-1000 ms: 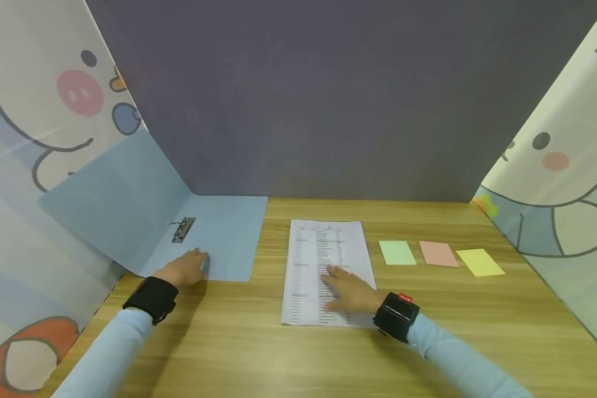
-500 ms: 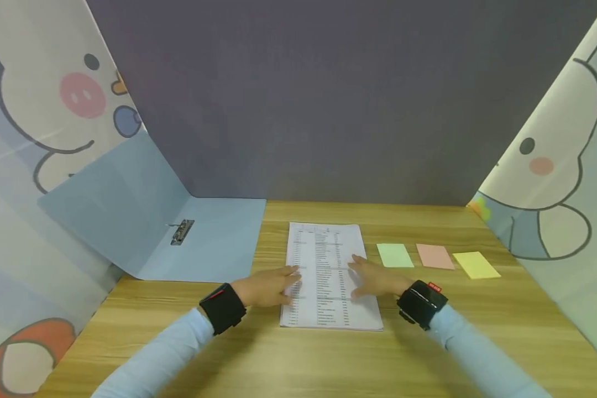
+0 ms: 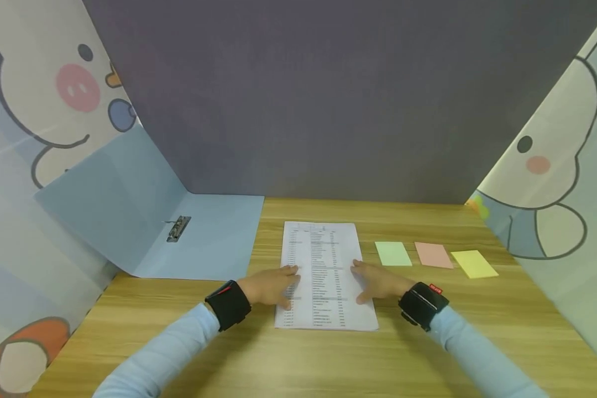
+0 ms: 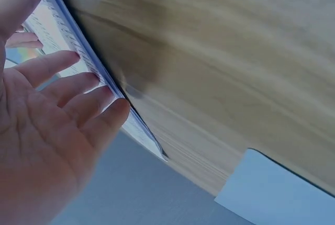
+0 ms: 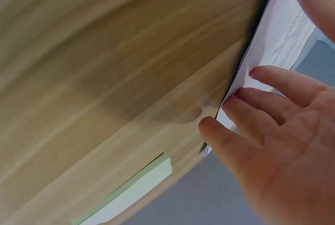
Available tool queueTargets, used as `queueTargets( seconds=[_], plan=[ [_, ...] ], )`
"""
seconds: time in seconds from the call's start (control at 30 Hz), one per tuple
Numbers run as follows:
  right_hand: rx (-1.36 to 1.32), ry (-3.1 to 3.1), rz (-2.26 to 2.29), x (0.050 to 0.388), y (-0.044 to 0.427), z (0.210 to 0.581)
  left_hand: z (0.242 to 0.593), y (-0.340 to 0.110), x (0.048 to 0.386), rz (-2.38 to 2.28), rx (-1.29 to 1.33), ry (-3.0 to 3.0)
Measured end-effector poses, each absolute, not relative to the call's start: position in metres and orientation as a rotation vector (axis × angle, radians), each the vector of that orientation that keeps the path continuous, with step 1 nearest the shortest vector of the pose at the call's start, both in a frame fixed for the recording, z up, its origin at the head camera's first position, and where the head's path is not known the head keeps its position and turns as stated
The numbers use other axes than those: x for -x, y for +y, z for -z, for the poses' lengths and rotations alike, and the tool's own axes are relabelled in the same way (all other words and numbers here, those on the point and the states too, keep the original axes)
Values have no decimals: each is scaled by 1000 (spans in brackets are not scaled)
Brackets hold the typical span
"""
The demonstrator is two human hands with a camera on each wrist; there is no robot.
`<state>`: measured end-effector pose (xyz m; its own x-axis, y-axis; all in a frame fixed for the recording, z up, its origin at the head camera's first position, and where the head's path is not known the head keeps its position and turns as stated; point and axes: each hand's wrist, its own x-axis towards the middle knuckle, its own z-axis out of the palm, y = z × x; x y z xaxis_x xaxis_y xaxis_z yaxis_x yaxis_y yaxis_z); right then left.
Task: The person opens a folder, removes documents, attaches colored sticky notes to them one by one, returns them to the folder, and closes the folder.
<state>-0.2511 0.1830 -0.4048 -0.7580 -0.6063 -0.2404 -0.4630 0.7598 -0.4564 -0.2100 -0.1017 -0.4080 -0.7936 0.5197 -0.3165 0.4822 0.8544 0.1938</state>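
Observation:
A stack of printed paper lies on the wooden table in the head view. My left hand is at its left edge, thumb and fingers spread; in the left wrist view the fingertips of that hand meet the sheets' side. At the opposite edge is my right hand, its fingers extended, and in the right wrist view the fingers of this hand touch the paper's side. Neither hand is curled round the stack.
On the left a blue folder lies opened, its raised cover against the wall, with a metal clip inside. Green, pink and yellow sticky notes sit right of the paper. A grey panel stands behind.
My left hand has moved right from the folder to the paper's left edge. My right hand has shifted from the top of the paper to its right edge. The stack now sits slightly further left in view.

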Motion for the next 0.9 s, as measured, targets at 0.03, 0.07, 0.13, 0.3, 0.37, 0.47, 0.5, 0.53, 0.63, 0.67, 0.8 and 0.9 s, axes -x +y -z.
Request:
queueTargets(
  seconds=[0.03, 0.07, 0.13, 0.3, 0.37, 0.47, 0.5, 0.53, 0.63, 0.67, 0.8, 0.9],
  plan=[
    [820, 2585, 523, 250, 182, 404, 408, -103, 209, -146, -745, 2671],
    [821, 2588, 516, 248, 182, 404, 407, -104, 207, -147, -743, 2674],
    [830, 2593, 494, 244, 181, 403, 407, -106, 203, -140, -747, 2682],
    [836, 2594, 451, 230, 181, 402, 406, -110, 190, -146, -784, 2686],
    [845, 2590, 439, 226, 181, 403, 406, -111, 185, -159, -789, 2678],
    [864, 2586, 429, 221, 181, 403, 407, -112, 179, -151, -793, 2683],
    [873, 2589, 419, 220, 181, 404, 407, -113, 177, -154, -788, 2684],
    [879, 2591, 417, 219, 181, 404, 407, -113, 176, -150, -789, 2688],
    [894, 2599, 400, 218, 181, 406, 408, -113, 175, -138, -791, 2694],
    [897, 2602, 393, 218, 182, 407, 408, -113, 175, -135, -792, 2694],
    [897, 2605, 388, 219, 183, 410, 409, -113, 176, -149, -792, 2689],
    [895, 2603, 388, 220, 185, 410, 409, -114, 177, -157, -800, 2689]
  ],
)
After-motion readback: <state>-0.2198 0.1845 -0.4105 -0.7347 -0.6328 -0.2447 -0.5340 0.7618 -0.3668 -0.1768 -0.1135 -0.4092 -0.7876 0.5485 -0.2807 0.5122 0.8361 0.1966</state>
